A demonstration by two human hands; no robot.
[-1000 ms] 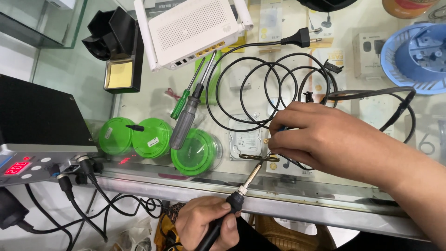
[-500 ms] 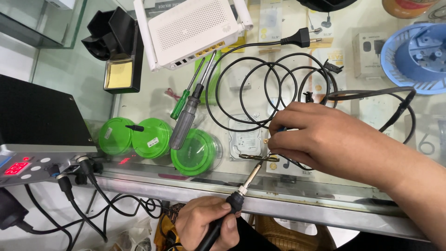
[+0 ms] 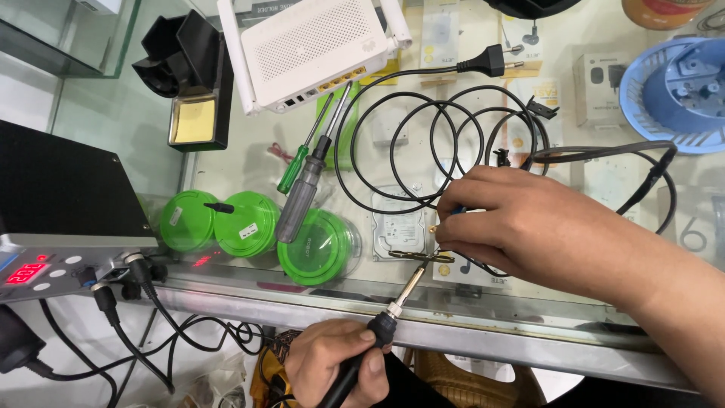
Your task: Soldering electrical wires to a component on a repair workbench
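Left hand (image 3: 332,363) grips soldering iron (image 3: 381,321), tip at a thin wire (image 3: 411,256) pinched by right hand (image 3: 521,227) fingers. Three green round lidded tubs (image 3: 249,224) with small white labels sit left on the glass tabletop (image 3: 249,151); pale carded packages (image 3: 442,34) lie beneath it.

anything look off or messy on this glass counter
Nothing looks damaged or spilled. The one loose thing is the black coiled power cable, sprawled across the glass counter close to the right hand.
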